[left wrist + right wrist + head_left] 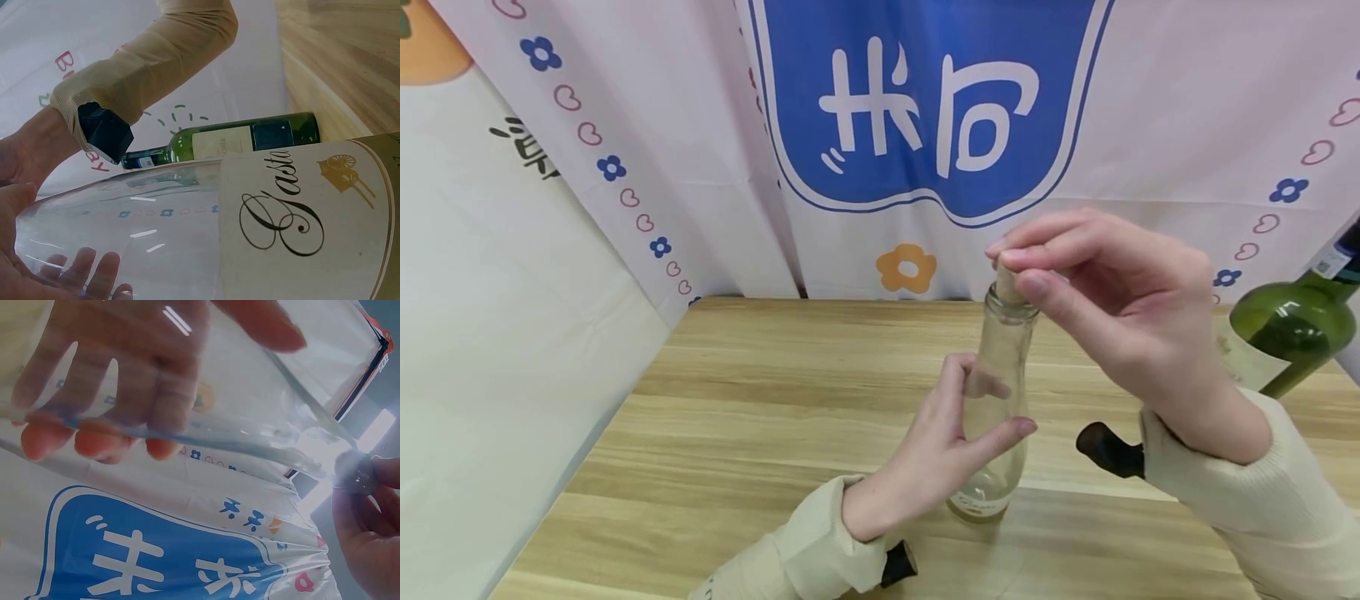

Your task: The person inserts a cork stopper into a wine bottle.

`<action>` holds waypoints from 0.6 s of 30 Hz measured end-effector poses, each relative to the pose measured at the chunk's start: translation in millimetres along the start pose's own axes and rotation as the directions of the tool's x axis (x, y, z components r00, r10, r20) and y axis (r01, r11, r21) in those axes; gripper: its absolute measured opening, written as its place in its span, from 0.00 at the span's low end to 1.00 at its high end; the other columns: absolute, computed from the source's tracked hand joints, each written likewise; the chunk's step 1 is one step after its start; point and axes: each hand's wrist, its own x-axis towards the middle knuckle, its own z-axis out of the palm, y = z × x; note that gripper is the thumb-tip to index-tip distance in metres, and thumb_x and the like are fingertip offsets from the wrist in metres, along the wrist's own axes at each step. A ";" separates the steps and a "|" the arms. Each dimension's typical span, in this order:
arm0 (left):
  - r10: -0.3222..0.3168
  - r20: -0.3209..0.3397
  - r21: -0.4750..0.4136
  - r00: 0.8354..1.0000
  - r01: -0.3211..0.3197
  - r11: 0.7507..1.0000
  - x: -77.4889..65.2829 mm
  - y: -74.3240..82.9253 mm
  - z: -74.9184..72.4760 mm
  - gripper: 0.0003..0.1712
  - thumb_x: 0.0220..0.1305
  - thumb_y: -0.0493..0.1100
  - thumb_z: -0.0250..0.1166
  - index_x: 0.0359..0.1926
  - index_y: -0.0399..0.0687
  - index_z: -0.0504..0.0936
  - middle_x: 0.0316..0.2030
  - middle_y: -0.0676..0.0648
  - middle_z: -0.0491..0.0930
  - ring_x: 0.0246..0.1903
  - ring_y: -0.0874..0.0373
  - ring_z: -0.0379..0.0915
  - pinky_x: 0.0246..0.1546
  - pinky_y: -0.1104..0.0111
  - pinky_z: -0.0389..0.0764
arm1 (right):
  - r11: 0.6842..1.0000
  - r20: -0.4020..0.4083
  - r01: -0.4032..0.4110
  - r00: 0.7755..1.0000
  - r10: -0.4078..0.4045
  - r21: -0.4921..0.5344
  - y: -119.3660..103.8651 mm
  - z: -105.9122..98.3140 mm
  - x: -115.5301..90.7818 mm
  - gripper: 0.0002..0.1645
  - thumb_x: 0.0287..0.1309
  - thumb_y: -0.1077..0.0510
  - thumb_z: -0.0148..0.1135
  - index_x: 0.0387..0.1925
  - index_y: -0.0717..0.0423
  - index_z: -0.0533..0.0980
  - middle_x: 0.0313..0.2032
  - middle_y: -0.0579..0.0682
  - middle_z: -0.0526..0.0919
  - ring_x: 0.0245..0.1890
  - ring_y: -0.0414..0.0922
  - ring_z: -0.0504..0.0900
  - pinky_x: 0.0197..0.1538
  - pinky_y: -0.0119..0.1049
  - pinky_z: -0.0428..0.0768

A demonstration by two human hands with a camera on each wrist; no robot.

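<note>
A clear glass bottle [1009, 358] stands on the wooden table, its lower label [294, 231] bearing script lettering and a small gold cart. My left hand [928, 437] holds it around the middle, thumb on the near side; the fingers show through the glass in both wrist views. At the bottle's mouth, my right hand [1138, 292] pinches a pale cork [1006, 285] between thumb and fingertips. The cork's lower end sits inside the neck, with its upper part above the rim.
A green wine bottle [1292, 325] with a cream label stands to the right, behind my right forearm. Patterned white cloth [715, 150] hangs along the table's back edge. Black wrist mounts [1108, 450] stick out from both sleeves.
</note>
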 end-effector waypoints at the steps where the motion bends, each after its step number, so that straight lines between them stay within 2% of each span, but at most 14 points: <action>1: -0.001 -0.001 -0.001 1.000 0.001 1.000 0.0 0.0 0.1 0.24 0.57 0.41 0.65 0.48 0.47 0.60 0.41 0.49 0.74 0.46 0.62 0.69 0.46 0.69 0.69 | 1.000 -0.003 0.004 1.000 -0.004 0.003 0.7 0.5 -0.3 0.09 0.43 0.81 0.58 0.32 0.82 0.73 0.36 0.74 0.76 0.40 0.64 0.76 0.37 0.40 0.80; 10: 0.015 -0.012 0.007 1.000 -0.015 1.000 1.2 -0.4 0.5 0.23 0.57 0.41 0.64 0.47 0.46 0.60 0.41 0.48 0.74 0.45 0.61 0.69 0.45 0.69 0.70 | 0.999 -0.022 0.054 0.998 -0.054 0.005 4.9 3.4 0.8 0.08 0.43 0.80 0.58 0.30 0.81 0.73 0.36 0.74 0.76 0.41 0.64 0.76 0.39 0.42 0.79; 14: 0.007 -0.006 0.001 1.000 -0.007 1.000 1.2 -0.5 0.7 0.23 0.57 0.41 0.64 0.47 0.47 0.60 0.41 0.49 0.74 0.46 0.61 0.69 0.43 0.70 0.70 | 1.000 -0.006 0.012 1.000 -0.012 -0.022 -1.4 0.8 0.6 0.09 0.43 0.81 0.58 0.31 0.81 0.74 0.37 0.74 0.76 0.42 0.64 0.76 0.41 0.43 0.79; 18: -0.001 -0.006 0.005 1.000 0.001 1.000 -0.1 -0.8 0.1 0.23 0.57 0.42 0.64 0.48 0.47 0.60 0.41 0.49 0.74 0.45 0.62 0.69 0.42 0.70 0.70 | 0.994 0.028 -0.098 0.995 0.099 -0.050 -12.2 -0.7 1.9 0.11 0.44 0.81 0.58 0.35 0.80 0.74 0.40 0.74 0.76 0.44 0.63 0.76 0.44 0.43 0.78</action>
